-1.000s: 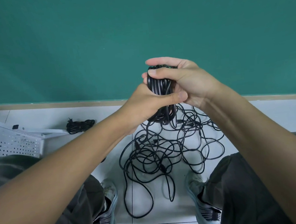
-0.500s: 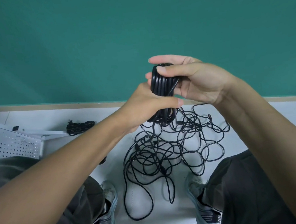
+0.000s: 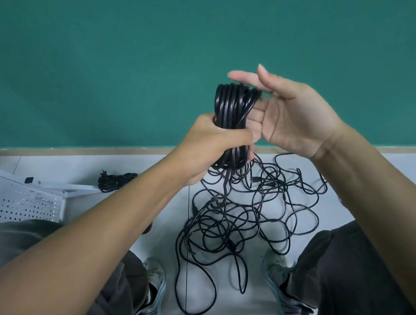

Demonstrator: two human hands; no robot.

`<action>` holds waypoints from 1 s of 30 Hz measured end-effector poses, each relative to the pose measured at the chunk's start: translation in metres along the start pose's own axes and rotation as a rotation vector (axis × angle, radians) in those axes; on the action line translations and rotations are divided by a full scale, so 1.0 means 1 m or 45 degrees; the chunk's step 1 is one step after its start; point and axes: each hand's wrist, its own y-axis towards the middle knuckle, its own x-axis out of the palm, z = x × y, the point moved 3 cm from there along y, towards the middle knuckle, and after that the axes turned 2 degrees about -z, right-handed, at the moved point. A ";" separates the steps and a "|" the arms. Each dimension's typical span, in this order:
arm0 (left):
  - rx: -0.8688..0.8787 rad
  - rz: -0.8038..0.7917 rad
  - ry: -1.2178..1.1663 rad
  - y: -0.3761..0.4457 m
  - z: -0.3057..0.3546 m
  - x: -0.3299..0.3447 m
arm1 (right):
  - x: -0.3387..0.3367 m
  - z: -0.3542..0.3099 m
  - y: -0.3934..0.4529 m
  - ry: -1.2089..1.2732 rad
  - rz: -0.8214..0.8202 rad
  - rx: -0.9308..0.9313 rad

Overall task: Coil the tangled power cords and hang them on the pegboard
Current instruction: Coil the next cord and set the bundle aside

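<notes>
A black coiled cord bundle (image 3: 233, 119) is clamped upright in the grip of the left hand (image 3: 211, 147), held in front of the green wall (image 3: 116, 64). The right hand (image 3: 291, 113) is held open just right of the coil, its fingertips touching the upper loops. Below, the tangled cords (image 3: 238, 220) are spread on the white tiled floor (image 3: 152, 167) between two shoes. At far left the white pegboard (image 3: 10, 199) lies beside a small coiled cord (image 3: 116, 181).
</notes>
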 end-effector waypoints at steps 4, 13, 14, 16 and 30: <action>-0.080 0.031 -0.200 0.004 0.002 -0.014 | -0.021 0.015 0.002 -0.015 0.361 -0.112; -0.105 0.259 -0.397 0.014 0.010 -0.047 | 0.011 0.091 -0.006 -0.627 -0.043 0.250; -0.108 0.322 -0.404 0.015 0.008 -0.052 | 0.011 0.092 -0.005 -0.696 -0.046 0.242; -0.106 0.447 -0.387 0.017 0.003 -0.060 | 0.012 0.091 -0.007 -0.875 -0.078 0.230; 0.037 0.414 0.074 0.017 -0.018 -0.041 | 0.015 0.058 -0.018 -1.466 0.130 -0.467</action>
